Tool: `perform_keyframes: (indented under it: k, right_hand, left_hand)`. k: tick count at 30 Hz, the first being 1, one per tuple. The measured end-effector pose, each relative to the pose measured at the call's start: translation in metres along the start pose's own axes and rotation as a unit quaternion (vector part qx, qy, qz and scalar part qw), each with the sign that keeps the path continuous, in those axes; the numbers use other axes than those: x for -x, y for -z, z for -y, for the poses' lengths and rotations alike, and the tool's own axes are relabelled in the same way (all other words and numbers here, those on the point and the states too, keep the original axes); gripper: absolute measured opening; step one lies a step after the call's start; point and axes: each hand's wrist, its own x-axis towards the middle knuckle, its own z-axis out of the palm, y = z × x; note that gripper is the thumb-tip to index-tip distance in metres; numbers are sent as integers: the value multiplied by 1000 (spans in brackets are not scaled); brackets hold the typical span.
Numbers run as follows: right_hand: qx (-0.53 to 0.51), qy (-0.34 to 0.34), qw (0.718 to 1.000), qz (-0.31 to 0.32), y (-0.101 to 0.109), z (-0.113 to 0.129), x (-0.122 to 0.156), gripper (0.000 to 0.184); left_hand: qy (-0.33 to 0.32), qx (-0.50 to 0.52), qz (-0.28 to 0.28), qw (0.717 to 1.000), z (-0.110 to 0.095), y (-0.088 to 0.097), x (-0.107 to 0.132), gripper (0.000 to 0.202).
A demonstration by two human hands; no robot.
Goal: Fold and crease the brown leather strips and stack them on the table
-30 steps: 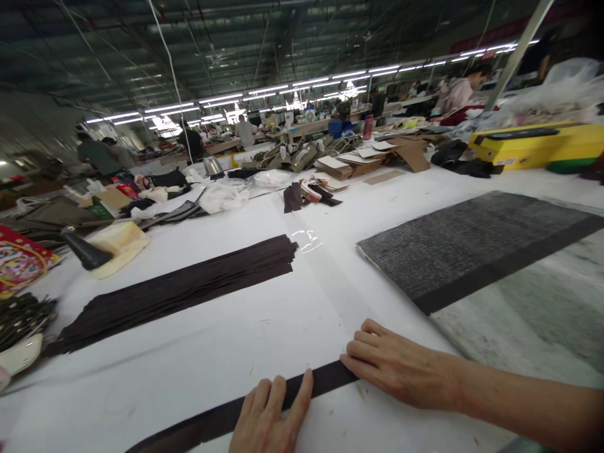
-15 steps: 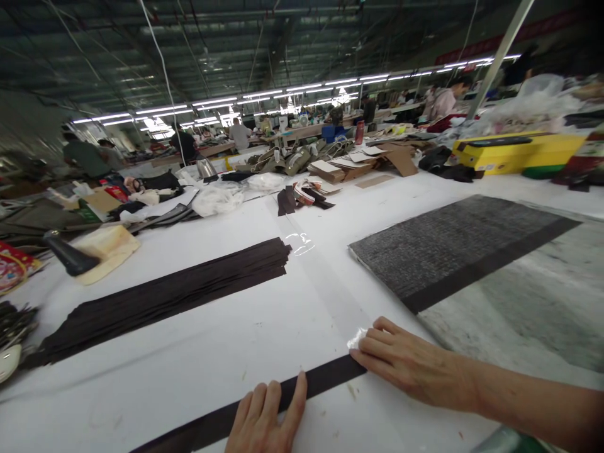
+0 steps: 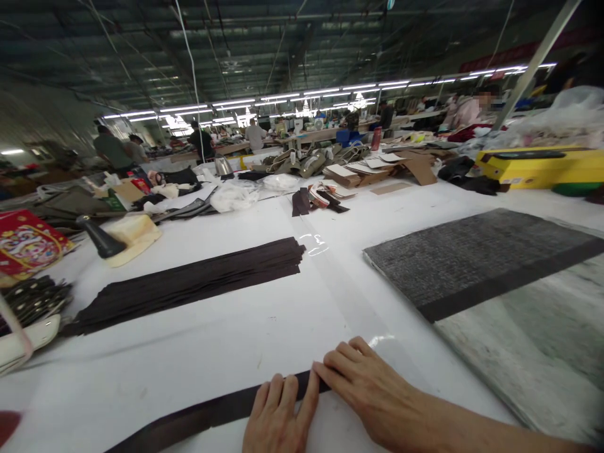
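Observation:
A long dark fabric strip (image 3: 207,412) lies across the white tabletop near me, its left part curving slightly off the surface. My left hand (image 3: 282,415) rests on the strip with fingers stretched out, pressing it down. At the strip's right end, my right hand (image 3: 372,393) grips it with bent fingers; its thumb is hidden. The two index fingertips almost meet there. Beyond my hands, a stack of similar dark strips (image 3: 198,280) lies flat. To the right, a dark textured sheet (image 3: 453,264) with a plain dark band lies on a greyish board (image 3: 533,340).
On the left are a cream block with a black handle (image 3: 101,238), a red patterned box (image 3: 31,242) and a pile of dark studded pieces (image 3: 35,302). Cardboard pieces (image 3: 368,168), plastic bags (image 3: 234,195) and a yellow box (image 3: 538,167) stand farther back. Several people work in the background.
My right hand has moved left along the strip, close to my left hand's fingertips. The left hand stays on the strip. The camera view has swung slightly left.

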Motion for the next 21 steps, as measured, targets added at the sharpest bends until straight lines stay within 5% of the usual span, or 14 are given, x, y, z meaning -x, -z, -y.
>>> perform_keyframes:
  k: [5,10,14,18,21]
  right_hand:
    - [86,-19,995,-43,-14,-13,33,63]
    - [148,-61,984,-83,14,-38,71,59]
    - [91,-57,990,-93,20,-16,40,58]
    - [32,-10,997,-73,-10,20,-9,61]
    - [51,-1,992,-113,-32,26,-15,56]
  left_hand:
    - [6,9,1,1000,0,0,3,46]
    - [18,25,0,1000,-2,-2,6,49]
    - [28,31,-2,999,-4,0,6,46]
    - [39,24,-8,999,-6,1,10,37]
    - [49,22,-20,998,-6,-3,15,34]
